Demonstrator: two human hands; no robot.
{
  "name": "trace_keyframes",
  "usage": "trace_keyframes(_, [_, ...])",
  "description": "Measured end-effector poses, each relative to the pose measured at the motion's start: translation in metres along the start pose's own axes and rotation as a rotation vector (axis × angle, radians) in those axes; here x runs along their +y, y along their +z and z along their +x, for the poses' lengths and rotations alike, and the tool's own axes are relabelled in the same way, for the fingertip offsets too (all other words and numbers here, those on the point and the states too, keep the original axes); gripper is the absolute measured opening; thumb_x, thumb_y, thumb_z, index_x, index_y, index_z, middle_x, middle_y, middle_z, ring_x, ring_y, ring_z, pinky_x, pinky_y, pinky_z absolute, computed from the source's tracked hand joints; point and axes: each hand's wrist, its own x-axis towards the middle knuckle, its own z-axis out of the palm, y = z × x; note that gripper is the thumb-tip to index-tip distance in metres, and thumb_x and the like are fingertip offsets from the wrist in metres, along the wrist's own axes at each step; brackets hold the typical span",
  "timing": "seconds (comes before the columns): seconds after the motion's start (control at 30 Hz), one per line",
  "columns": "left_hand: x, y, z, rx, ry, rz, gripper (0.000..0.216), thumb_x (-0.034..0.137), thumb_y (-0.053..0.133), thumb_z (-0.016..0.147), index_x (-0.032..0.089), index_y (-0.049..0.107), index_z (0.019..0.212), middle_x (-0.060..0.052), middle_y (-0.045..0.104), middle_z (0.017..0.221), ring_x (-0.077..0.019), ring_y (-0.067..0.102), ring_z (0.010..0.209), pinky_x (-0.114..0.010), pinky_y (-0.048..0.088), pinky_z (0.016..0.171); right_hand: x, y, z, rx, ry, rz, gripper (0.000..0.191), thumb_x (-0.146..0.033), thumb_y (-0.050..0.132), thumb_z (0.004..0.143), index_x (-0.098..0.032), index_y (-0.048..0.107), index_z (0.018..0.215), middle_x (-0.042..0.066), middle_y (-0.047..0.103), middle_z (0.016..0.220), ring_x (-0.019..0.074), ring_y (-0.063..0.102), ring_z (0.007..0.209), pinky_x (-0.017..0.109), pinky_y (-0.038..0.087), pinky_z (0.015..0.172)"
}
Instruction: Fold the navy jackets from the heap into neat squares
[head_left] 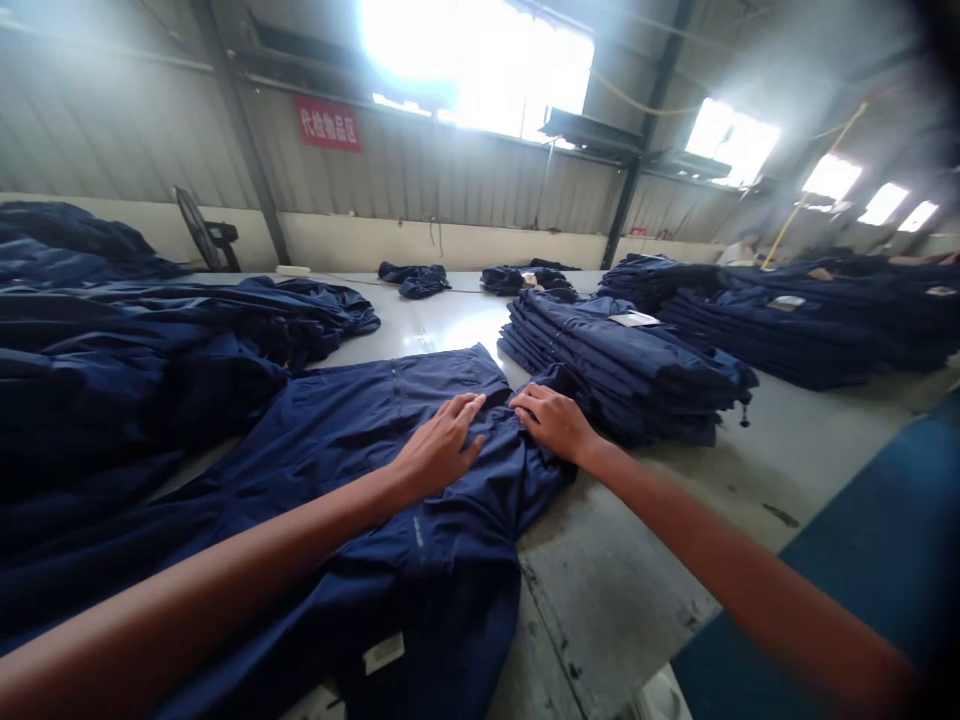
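A navy jacket (352, 440) lies spread on the table in front of me, creased, with a small white label (384, 653) near its lower edge. My left hand (444, 445) rests on its upper part, fingers stretched out and thumb apart. Just to the right, my right hand (553, 420) has its fingers bent down onto bunched fabric at the jacket's edge and seems to pinch it; the fingertips are partly hidden. Right behind this hand stands a stack of folded navy garments (622, 360) with a white paper tag (634, 319) on top.
A large heap of navy garments (112, 340) covers the left side. More folded stacks (795, 320) stand at the right. Small navy bundles (415, 279) lie at the table's (442, 325) far side. A black fan (199, 230) stands at back left. A person (742, 248) is far back right.
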Motion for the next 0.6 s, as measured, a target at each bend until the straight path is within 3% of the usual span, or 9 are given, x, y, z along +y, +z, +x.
trace_keyframes(0.17, [0.024, 0.042, 0.044, -0.064, 0.063, -0.046, 0.061, 0.028, 0.056, 0.097, 0.020, 0.043, 0.156, -0.017, 0.048, 0.157, -0.0330, 0.052, 0.143, -0.046, 0.050, 0.115, 0.044, -0.010, -0.017, 0.056, 0.155, -0.103, 0.029, -0.024, 0.052, 0.105, -0.023, 0.072, 0.126, 0.008, 0.071, 0.124, 0.0232, 0.064, 0.117, 0.032, 0.049, 0.098])
trace_keyframes(0.3, [0.033, 0.073, 0.067, -0.113, 0.069, -0.015, 0.052, 0.035, 0.051, 0.103, 0.017, 0.049, 0.152, -0.018, 0.047, 0.160, -0.0334, 0.052, 0.144, -0.049, 0.047, 0.117, 0.056, -0.001, -0.033, 0.005, 0.277, -0.167, 0.042, -0.028, 0.057, 0.103, -0.017, 0.060, 0.144, 0.015, 0.069, 0.133, 0.0274, 0.067, 0.118, 0.035, 0.051, 0.096])
trace_keyframes(0.43, [0.024, 0.098, 0.064, -0.195, 0.165, 0.000, 0.049, 0.048, 0.044, 0.109, 0.024, 0.052, 0.150, -0.013, 0.045, 0.164, -0.0315, 0.041, 0.153, -0.059, 0.026, 0.128, 0.051, 0.005, -0.051, -0.094, 0.303, -0.156, 0.033, -0.035, 0.050, 0.107, -0.021, 0.067, 0.132, 0.011, 0.075, 0.123, 0.0257, 0.073, 0.107, 0.033, 0.051, 0.087])
trace_keyframes(0.53, [0.013, 0.107, 0.055, -0.234, 0.191, -0.037, 0.050, 0.052, 0.044, 0.108, 0.024, 0.054, 0.149, -0.013, 0.052, 0.160, -0.0308, 0.047, 0.148, -0.056, 0.033, 0.124, 0.048, -0.001, -0.053, -0.090, 0.334, -0.184, 0.033, -0.037, 0.041, 0.111, -0.025, 0.070, 0.123, 0.008, 0.079, 0.109, 0.0248, 0.076, 0.099, 0.032, 0.051, 0.082])
trace_keyframes(0.6, [0.009, 0.107, 0.053, -0.221, 0.205, -0.054, 0.051, 0.054, 0.046, 0.107, 0.023, 0.057, 0.146, -0.013, 0.056, 0.156, -0.0312, 0.053, 0.143, -0.052, 0.039, 0.120, 0.049, -0.007, -0.044, -0.040, 0.340, -0.247, 0.033, -0.035, 0.043, 0.110, -0.024, 0.067, 0.129, 0.010, 0.077, 0.117, 0.0251, 0.077, 0.097, 0.031, 0.052, 0.081])
